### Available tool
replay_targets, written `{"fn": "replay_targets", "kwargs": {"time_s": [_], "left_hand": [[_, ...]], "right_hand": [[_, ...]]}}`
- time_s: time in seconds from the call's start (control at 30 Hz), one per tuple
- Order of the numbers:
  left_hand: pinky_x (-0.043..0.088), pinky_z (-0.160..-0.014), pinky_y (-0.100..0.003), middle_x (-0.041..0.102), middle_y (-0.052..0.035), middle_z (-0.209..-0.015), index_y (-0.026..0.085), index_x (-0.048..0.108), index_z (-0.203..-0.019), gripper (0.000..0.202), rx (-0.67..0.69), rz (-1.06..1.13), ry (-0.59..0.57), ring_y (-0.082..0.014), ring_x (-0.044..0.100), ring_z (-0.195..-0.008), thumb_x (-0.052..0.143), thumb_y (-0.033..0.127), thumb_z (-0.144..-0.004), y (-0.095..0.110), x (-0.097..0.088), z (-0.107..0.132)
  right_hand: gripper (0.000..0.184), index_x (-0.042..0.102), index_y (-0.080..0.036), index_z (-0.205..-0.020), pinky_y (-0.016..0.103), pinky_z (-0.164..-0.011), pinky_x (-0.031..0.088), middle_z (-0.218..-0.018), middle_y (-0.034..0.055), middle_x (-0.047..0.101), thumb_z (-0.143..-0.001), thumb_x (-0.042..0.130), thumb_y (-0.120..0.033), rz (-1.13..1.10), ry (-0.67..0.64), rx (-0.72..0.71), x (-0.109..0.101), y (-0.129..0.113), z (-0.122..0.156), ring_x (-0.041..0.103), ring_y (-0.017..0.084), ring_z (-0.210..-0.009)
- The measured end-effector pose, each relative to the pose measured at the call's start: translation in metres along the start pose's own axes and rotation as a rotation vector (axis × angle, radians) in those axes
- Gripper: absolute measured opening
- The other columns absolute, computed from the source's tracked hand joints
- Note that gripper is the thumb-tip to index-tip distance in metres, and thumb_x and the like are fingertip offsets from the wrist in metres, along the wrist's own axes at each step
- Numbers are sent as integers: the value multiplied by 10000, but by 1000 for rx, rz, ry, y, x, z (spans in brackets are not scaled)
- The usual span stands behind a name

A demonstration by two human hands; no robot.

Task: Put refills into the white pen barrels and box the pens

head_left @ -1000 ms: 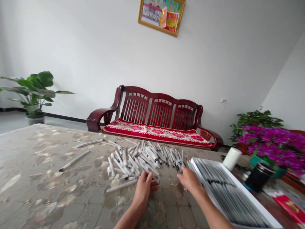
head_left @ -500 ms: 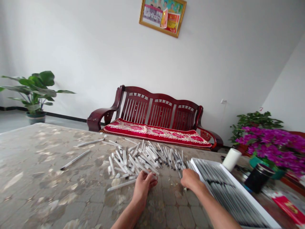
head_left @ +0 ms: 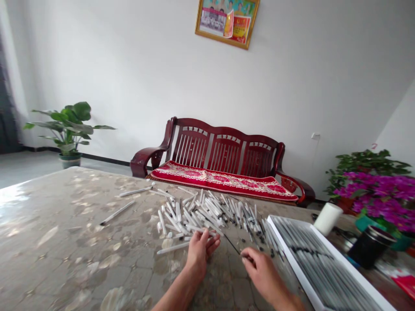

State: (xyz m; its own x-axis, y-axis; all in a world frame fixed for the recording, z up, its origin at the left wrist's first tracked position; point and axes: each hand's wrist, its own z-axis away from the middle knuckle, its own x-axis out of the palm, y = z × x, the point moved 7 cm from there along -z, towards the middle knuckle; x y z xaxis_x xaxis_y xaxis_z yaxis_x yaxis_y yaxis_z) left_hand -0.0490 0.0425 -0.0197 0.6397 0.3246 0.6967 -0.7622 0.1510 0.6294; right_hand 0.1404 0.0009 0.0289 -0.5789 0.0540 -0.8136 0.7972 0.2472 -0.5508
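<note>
My left hand (head_left: pixel 200 251) is closed, thumb and fingers around a whitish pen barrel (head_left: pixel 212 235) at the near edge of a heap of pens. My right hand (head_left: pixel 261 270) pinches the near end of a thin dark pen refill (head_left: pixel 232 244). The refill slants away toward the barrel by my left fingers; whether its tip sits inside cannot be made out. Behind both hands spreads the heap of white, translucent pen barrels (head_left: pixel 194 211), some with dark tips. One loose barrel (head_left: pixel 173 247) lies just left of my left hand.
A white tray (head_left: pixel 300 270) full of pens in rows stands to the right. Beyond it are a white roll (head_left: pixel 328 218), a black cup (head_left: pixel 370 246) and purple flowers (head_left: pixel 379 190). Two separate pens (head_left: pixel 117 213) lie left. A red wooden bench (head_left: pixel 223 151) stands behind the table.
My right hand has moved nearer, away from the heap's right side by the tray, and the dark refill now shows in it. My left hand stays near the heap. The view has swung slightly left.
</note>
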Motion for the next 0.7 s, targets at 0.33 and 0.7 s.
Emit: {"fn": "replay_targets", "kwargs": {"time_s": [0.33,0.7], "left_hand": [[597,-610,-272,710,-37,-768,181,515,-782,197,7,-46,-26,-156,729,-635,703,216,-831,-4,1,-2],[563,-567,-237,742,-57,-786,161,584,-758,339,-15,-179,-192,-150,711,-635,848,347,-653,-6,10,0]], "right_hand": [[215,700,-229,-836,221,-745,440,-852,22,708,-851,497,-160,64,-20,-25,7,-5,2,655,163,-825],[352,664,-209,-867,243,-458,448,-664,0,646,-756,624,-540,-419,97,161,-2,13,-22,595,159,-531]]}}
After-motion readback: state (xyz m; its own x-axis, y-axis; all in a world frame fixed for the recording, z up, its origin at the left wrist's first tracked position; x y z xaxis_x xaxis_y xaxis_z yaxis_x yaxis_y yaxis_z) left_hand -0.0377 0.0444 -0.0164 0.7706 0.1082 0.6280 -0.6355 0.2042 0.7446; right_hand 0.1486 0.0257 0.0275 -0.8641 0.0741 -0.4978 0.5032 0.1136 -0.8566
